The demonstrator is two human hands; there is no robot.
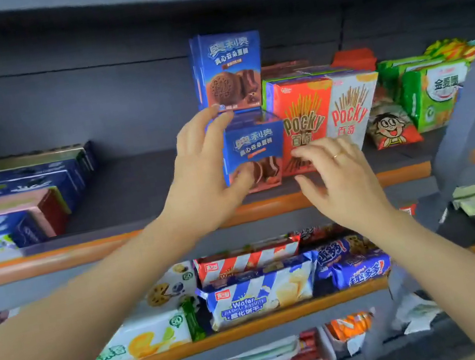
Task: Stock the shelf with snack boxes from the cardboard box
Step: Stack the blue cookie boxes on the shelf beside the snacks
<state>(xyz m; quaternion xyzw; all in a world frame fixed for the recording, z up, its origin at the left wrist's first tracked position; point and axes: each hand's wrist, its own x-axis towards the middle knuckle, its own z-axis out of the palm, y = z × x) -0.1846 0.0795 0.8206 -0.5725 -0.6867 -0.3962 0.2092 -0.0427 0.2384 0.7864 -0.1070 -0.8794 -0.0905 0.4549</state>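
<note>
Gripping the lower blue box [252, 153] is the left hand [203, 173]; the right hand [340, 174] hovers open beside it

One cookie box [253, 158] stands on the shelf [136, 188]; a second cookie box [229, 70] sits atop it. Pocky boxes [326, 113] stand just right.

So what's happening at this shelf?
A person is stocking snacks. Their left hand grips a blue cookie box standing on the shelf, under another blue box. Their right hand hangs open in front of the red Pocky box beside it. No cardboard box is in view.
</note>
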